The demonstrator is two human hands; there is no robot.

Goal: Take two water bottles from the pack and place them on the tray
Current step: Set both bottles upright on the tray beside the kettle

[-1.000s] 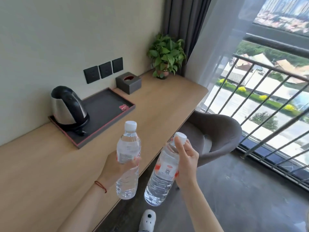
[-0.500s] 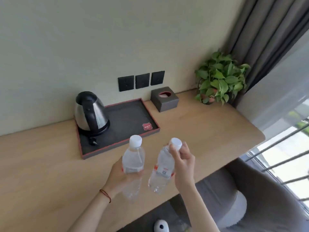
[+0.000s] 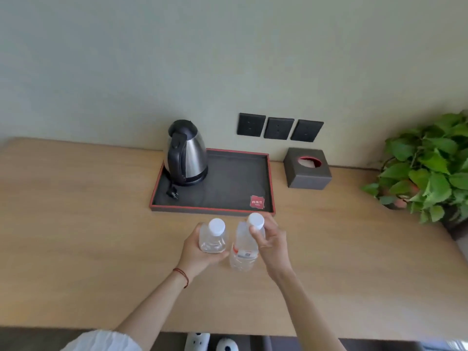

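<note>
left hand (image 3: 196, 252) and right hand (image 3: 271, 243) each grip one upright bottle (image 3: 212, 236) (image 3: 243, 252) above the desk (image 3: 76, 224), just short of the tray (image 3: 235, 173) at 12 o'clock, whose right half lies free beside the kettle (image 3: 186, 153).

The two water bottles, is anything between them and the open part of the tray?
Nothing visible. Both bottles hover just short of the tray; its near rim is low, and the kettle sits back left.
</note>
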